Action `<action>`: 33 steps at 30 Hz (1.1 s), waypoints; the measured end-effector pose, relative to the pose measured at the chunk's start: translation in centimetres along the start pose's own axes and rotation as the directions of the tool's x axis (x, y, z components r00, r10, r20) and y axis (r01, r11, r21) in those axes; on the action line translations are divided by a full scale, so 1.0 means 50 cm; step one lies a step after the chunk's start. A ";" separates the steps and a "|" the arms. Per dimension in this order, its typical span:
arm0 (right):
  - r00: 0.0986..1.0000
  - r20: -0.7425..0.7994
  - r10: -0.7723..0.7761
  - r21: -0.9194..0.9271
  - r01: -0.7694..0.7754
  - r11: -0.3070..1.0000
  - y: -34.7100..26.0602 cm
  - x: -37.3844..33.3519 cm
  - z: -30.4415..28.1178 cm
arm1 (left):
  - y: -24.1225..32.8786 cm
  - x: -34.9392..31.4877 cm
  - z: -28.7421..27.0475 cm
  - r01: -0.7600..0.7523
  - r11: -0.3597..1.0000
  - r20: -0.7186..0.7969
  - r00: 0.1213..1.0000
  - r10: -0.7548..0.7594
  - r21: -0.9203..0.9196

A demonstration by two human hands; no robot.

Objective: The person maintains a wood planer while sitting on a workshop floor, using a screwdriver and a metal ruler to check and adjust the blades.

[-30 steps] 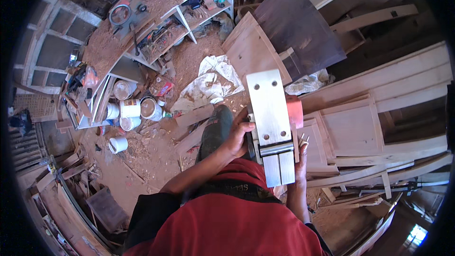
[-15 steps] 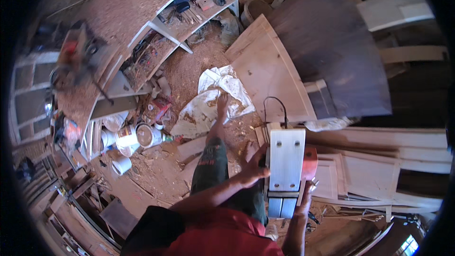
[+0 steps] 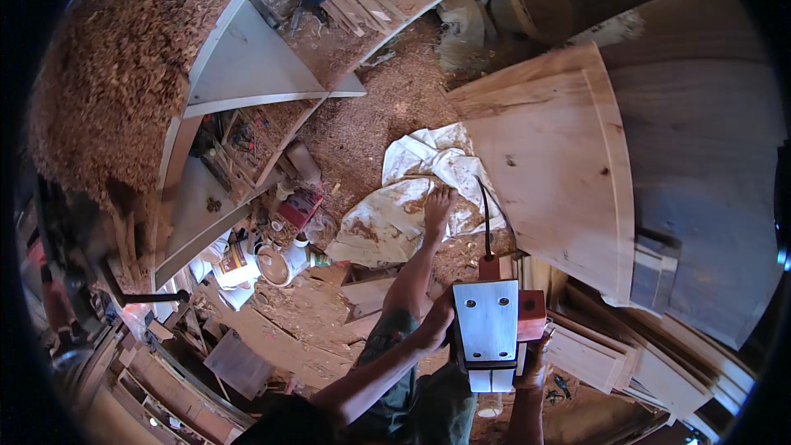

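Observation:
An electric planer [image 3: 486, 321] is held in front of my body, its flat silver sole with screws facing up. Its red body shows at the right side, and a black cord [image 3: 487, 227] runs off its far end. My left hand [image 3: 437, 326] grips the planer's left side, with part of the fingers hidden behind it. On the other side, my right hand [image 3: 535, 363] is closed around the planer low on its right, mostly covered by the tool. Below the planer are my legs, with one bare foot [image 3: 441, 206] on a dirty white cloth [image 3: 416, 173].
A large wooden panel [image 3: 544, 165] leans at the right, beside a darker sheet [image 3: 700, 132]. Shelving heaped with wood shavings [image 3: 124, 58] stands at the left. White buckets [image 3: 276, 265] sit below it. Stacked boards and frames [image 3: 589, 354] lie at lower right.
My view has shifted, bringing the shelving and shavings closer. The planer sits lower in the picture and appears more foreshortened, still held in both hands.

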State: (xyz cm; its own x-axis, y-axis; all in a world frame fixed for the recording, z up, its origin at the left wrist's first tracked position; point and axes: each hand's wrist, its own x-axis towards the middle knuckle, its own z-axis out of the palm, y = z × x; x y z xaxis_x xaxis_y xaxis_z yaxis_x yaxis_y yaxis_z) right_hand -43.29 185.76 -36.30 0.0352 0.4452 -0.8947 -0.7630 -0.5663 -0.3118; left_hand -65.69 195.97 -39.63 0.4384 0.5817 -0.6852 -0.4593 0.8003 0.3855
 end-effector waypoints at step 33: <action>0.979 -0.020 0.201 -0.062 -0.202 0.977 0.051 0.162 0.009 | -0.044 0.006 -0.175 0.054 0.938 -0.164 0.980 -0.116 -0.341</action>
State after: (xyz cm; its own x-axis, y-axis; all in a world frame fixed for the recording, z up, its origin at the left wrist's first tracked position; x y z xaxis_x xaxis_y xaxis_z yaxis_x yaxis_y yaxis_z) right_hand -45.22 188.23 -44.19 -0.1060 0.3083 -0.9454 -0.7127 -0.6865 -0.1439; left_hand -71.29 193.10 -46.10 0.3558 0.4529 -0.8175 -0.6709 0.7327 0.1139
